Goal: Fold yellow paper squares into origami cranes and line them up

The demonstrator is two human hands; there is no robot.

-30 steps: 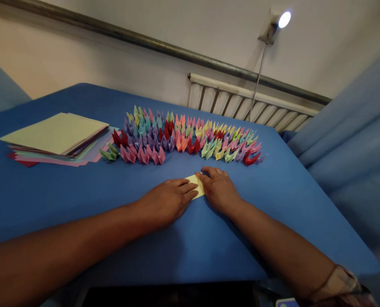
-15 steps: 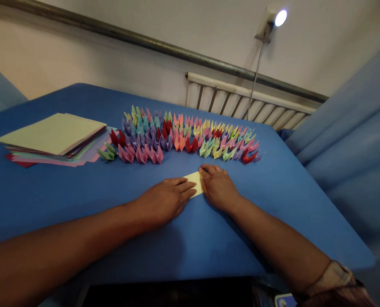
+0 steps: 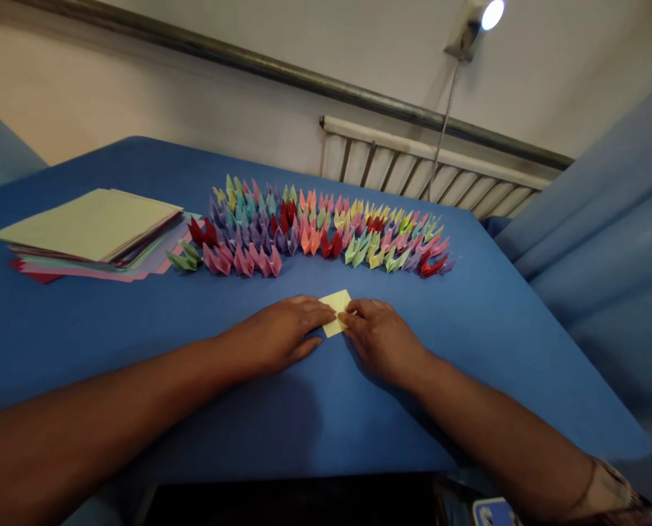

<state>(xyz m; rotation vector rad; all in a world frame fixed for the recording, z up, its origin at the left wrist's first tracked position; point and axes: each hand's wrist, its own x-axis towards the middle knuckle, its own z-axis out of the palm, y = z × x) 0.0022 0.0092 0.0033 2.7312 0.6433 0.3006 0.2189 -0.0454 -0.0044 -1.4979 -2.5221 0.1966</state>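
Two contacts bear on the yellow paper, which lies on the blue table: left hand with fingers extended, right hand with fingers curled; whether they pinch cannot be told. Uneven pressure could skew the paper. Beyond, overreach could topple the folded-paper figures.

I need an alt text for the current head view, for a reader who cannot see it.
A person's left hand and right hand touch a small pale yellow paper on a blue table. Beyond them are rows of colourful folded paper figures, with a stack of coloured sheets to the left.
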